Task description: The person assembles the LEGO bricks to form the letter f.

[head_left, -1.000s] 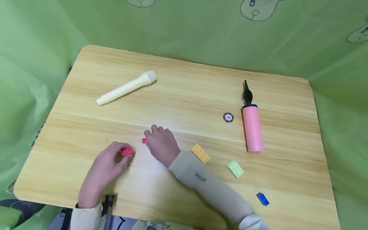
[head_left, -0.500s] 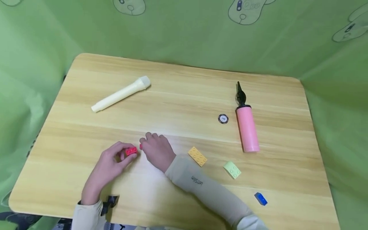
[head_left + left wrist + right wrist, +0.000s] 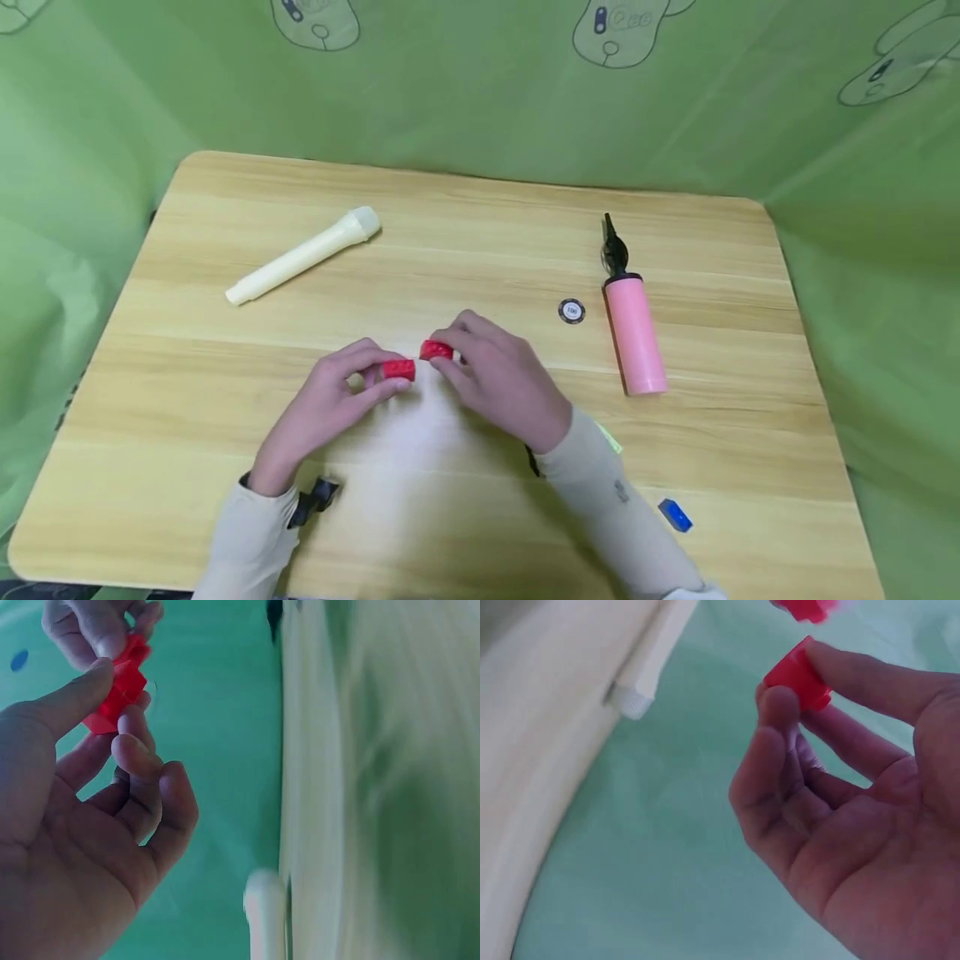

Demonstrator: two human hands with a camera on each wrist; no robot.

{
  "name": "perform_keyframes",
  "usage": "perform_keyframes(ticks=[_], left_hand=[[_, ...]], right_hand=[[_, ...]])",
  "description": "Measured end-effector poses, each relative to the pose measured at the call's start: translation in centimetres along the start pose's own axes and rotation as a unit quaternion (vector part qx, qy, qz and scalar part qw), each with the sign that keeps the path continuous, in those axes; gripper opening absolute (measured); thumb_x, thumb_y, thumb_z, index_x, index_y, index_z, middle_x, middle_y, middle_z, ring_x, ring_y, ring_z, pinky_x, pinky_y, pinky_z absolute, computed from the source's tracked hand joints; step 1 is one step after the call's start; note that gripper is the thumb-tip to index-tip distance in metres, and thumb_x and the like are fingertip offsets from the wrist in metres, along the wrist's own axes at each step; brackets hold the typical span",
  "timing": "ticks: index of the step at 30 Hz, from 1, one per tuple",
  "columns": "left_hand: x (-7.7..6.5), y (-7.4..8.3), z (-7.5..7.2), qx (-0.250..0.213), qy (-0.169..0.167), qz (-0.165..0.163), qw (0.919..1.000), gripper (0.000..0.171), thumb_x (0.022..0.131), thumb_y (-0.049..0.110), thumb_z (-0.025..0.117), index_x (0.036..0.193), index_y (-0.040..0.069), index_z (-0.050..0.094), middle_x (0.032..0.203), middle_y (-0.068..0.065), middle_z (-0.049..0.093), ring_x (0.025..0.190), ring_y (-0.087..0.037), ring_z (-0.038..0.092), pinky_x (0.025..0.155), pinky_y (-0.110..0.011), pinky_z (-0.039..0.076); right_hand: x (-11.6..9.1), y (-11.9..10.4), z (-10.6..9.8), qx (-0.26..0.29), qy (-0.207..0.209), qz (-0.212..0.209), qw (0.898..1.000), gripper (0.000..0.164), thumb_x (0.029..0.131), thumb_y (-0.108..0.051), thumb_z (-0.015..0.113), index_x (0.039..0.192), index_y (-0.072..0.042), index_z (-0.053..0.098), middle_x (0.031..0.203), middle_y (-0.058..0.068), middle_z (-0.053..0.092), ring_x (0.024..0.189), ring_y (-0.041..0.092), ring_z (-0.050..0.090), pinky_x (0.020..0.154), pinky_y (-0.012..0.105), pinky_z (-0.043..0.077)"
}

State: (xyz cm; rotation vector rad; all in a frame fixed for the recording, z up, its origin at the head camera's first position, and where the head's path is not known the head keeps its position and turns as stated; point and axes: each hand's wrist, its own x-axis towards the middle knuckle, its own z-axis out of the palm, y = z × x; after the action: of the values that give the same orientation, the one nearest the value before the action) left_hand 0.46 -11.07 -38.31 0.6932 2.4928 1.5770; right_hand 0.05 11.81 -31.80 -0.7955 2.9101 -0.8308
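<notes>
My left hand (image 3: 326, 410) pinches a red toy building brick (image 3: 398, 369) between thumb and fingers, above the table. A second red brick (image 3: 436, 350) is pinched by my right hand (image 3: 513, 390). The two bricks face each other with a small gap in the head view. From the right wrist, the right-hand brick (image 3: 799, 675) shows close up, with the other brick (image 3: 808, 607) cut off at the top edge. In the left wrist view the left-hand brick (image 3: 118, 701) overlaps the other one behind it.
A white microphone-shaped object (image 3: 303, 255) lies at back left. To the right are a 100-marked chip (image 3: 572, 311), a pink hand pump (image 3: 636, 337) and a blue brick (image 3: 676, 515). My right sleeve partly covers a light green brick (image 3: 611, 438). Green cloth (image 3: 465, 100) surrounds the wooden table (image 3: 150, 467).
My right hand has picked up its red brick and turned toward the left hand. The left hand has moved right with its brick. The yellow brick is now hidden by my right arm.
</notes>
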Motion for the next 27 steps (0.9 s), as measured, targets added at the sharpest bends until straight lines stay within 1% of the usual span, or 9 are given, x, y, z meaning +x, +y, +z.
perform_keyframes(ticks=[4, 7, 9, 14, 17, 22, 27], left_hand=[[1.2, 1.2, 0.9, -0.048, -0.021, -0.001, 0.9986, 0.019, 0.088, 0.021, 0.079, 0.107, 0.024, 0.076, 0.081, 0.006, 0.057, 0.076, -0.013, 0.055, 0.068, -0.035, 0.047], [2.0, 2.0, 1.8, -0.072, -0.018, -0.011, 0.9972, 0.017, 0.089, 0.024, 0.079, 0.106, 0.023, 0.076, 0.08, 0.004, 0.057, 0.077, -0.014, 0.056, 0.068, -0.035, 0.046], [2.4, 2.4, 2.5, -0.083, -0.014, -0.024, 0.9961, 0.016, 0.089, 0.025, 0.078, 0.105, 0.021, 0.077, 0.08, 0.004, 0.06, 0.075, -0.015, 0.056, 0.063, -0.032, 0.045], [3.0, 3.1, 4.2, -0.092, -0.013, -0.053, 0.9942, 0.017, 0.09, 0.026, 0.077, 0.105, 0.018, 0.077, 0.08, 0.006, 0.067, 0.07, -0.015, 0.058, 0.056, -0.027, 0.042], [3.2, 3.4, 4.7, -0.094, -0.015, -0.052, 0.9941, 0.018, 0.089, 0.025, 0.078, 0.105, 0.017, 0.077, 0.078, 0.005, 0.066, 0.069, -0.015, 0.058, 0.057, -0.028, 0.044], [3.5, 3.9, 5.0, -0.088, -0.012, -0.044, 0.9951, 0.02, 0.088, 0.023, 0.079, 0.107, 0.017, 0.078, 0.082, 0.008, 0.069, 0.071, -0.013, 0.06, 0.058, -0.03, 0.046], [3.9, 4.4, 5.1, -0.084, -0.007, -0.043, 0.9955, 0.019, 0.088, 0.02, 0.079, 0.106, 0.015, 0.078, 0.086, 0.009, 0.071, 0.073, -0.013, 0.062, 0.059, -0.027, 0.047]], right_hand=[[-1.4, 0.4, -2.1, 0.041, 0.037, -0.023, 0.998, 0.014, 0.094, -0.018, 0.072, 0.107, -0.012, 0.075, 0.097, -0.004, 0.061, 0.078, 0.008, 0.054, 0.065, 0.021, 0.049], [-2.1, 0.6, -3.3, 0.046, 0.048, -0.039, 0.997, 0.014, 0.094, -0.017, 0.072, 0.107, -0.011, 0.075, 0.098, -0.004, 0.061, 0.08, 0.008, 0.056, 0.068, 0.021, 0.05], [-2.5, 0.5, -3.9, 0.042, 0.047, -0.043, 0.997, 0.015, 0.094, -0.016, 0.072, 0.107, -0.01, 0.075, 0.098, -0.004, 0.061, 0.08, 0.007, 0.055, 0.066, 0.021, 0.049], [-3.1, 0.5, -4.8, 0.029, 0.033, -0.046, 0.998, 0.017, 0.094, -0.014, 0.072, 0.11, -0.009, 0.075, 0.097, -0.005, 0.059, 0.075, 0.005, 0.05, 0.063, 0.02, 0.046], [-3.4, 0.5, -5.1, 0.028, 0.033, -0.049, 0.998, 0.017, 0.094, -0.012, 0.071, 0.11, -0.007, 0.074, 0.096, -0.004, 0.059, 0.074, 0.006, 0.05, 0.063, 0.02, 0.046], [-3.5, 0.8, -5.3, 0.037, 0.035, -0.049, 0.997, 0.017, 0.094, -0.01, 0.071, 0.11, -0.006, 0.074, 0.097, -0.002, 0.059, 0.076, 0.01, 0.053, 0.065, 0.021, 0.047], [-3.7, 1.3, -5.2, 0.054, 0.031, -0.041, 0.997, 0.017, 0.094, -0.008, 0.071, 0.111, -0.005, 0.074, 0.097, -0.002, 0.058, 0.078, 0.008, 0.053, 0.067, 0.022, 0.049]])
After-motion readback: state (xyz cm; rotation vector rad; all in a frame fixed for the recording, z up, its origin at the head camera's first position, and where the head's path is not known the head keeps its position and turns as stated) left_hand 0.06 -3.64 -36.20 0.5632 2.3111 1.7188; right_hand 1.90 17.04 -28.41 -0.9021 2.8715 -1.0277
